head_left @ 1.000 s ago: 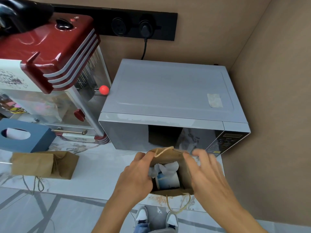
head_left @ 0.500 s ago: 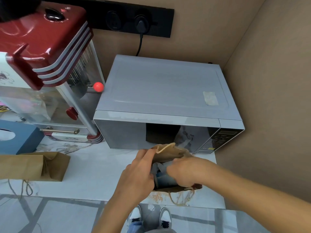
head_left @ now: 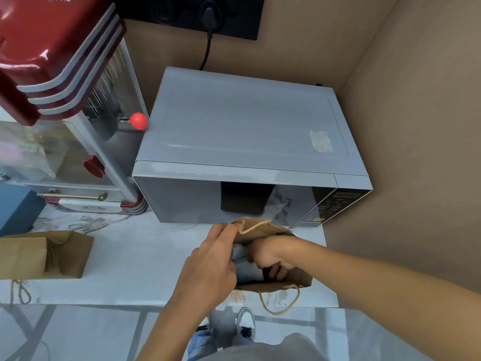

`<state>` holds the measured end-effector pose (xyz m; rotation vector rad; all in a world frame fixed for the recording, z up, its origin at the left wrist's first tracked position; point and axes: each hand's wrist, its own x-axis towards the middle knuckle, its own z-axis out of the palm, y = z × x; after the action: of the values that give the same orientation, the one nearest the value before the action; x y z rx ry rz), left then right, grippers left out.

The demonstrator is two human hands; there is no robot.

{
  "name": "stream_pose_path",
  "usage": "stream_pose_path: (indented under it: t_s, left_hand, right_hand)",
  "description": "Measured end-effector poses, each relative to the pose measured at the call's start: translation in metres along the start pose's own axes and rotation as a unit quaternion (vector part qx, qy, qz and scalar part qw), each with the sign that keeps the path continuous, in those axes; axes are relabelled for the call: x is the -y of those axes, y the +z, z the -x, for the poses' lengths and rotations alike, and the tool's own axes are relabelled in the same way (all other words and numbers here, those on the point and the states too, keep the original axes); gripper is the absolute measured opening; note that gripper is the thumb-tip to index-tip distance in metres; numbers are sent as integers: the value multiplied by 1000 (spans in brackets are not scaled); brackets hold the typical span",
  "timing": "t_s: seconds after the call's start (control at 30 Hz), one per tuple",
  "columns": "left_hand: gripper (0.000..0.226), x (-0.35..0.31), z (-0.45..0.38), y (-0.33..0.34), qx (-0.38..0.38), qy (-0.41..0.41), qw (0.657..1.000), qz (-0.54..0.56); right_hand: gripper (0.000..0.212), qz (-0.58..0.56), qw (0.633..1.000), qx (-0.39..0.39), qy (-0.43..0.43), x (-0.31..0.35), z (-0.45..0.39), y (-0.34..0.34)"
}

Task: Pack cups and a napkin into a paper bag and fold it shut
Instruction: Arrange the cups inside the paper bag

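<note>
A brown paper bag (head_left: 261, 227) stands open on the white counter, just in front of the microwave. My left hand (head_left: 210, 264) pinches the bag's left rim and holds the mouth open. My right hand (head_left: 270, 254) reaches down into the bag from the right with its fingers curled. What those fingers hold is hidden. Inside the bag, a blue and white cup (head_left: 246, 273) shows between my hands, with a bit of white napkin (head_left: 238, 252) above it. One rope handle (head_left: 279, 307) hangs over the counter's front edge.
A grey microwave (head_left: 242, 131) sits right behind the bag, and a brown wall (head_left: 403, 178) closes off the right side. A red popcorn machine (head_left: 57, 61) stands at back left. A second paper bag (head_left: 44, 254) lies flat at left beside a blue tissue box (head_left: 15, 207).
My right hand left the bag's right rim and went down inside the bag over the cup and napkin. My left hand kept its hold on the left rim. The view shifted closer.
</note>
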<state>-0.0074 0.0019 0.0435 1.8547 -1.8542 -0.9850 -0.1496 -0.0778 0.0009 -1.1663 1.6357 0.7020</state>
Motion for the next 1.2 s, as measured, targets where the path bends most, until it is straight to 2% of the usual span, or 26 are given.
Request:
stream_pose_path:
  t_s: [0.27, 0.47, 0.63, 0.77, 0.83, 0.9, 1.0, 1.1, 1.2]
  left_hand:
    - [67, -4, -3, 0, 13, 14, 1000, 3]
    - [69, -4, -5, 2, 8, 17, 1000, 6]
    - [68, -4, -5, 4, -2, 16, 1000, 2]
    - [66, -5, -5, 6, -7, 9, 1000, -4]
    - [66, -6, -4, 6, -3, 9, 1000, -6]
    - [66, -7, -3, 5, 0, 11, 1000, -4]
    - [63, -8, -3, 5, 3, 8, 1000, -1]
    - [62, -8, -4, 4, 11, 5, 1000, 2]
    - [66, -8, -4, 4, 15, 10, 1000, 4]
  right_hand:
    - [43, -76, 997, -18, -18, -8, -1, 11]
    - [36, -178, 983, -38, -18, -8, -2, 15]
    - [24, -121, 984, -121, -57, -7, 2, 20]
    - [23, -47, 981, -174, -77, -12, 7, 19]
    - [20, -54, 981, -169, -78, -11, 9, 19]
    - [26, -56, 982, -159, -86, -10, 10, 19]
    - [26, -71, 986, -119, -98, -9, 10, 20]
    - [24, -129, 985, -81, -80, -7, 11, 21]
    - [22, -141, 985, -78, -68, -8, 11, 19]
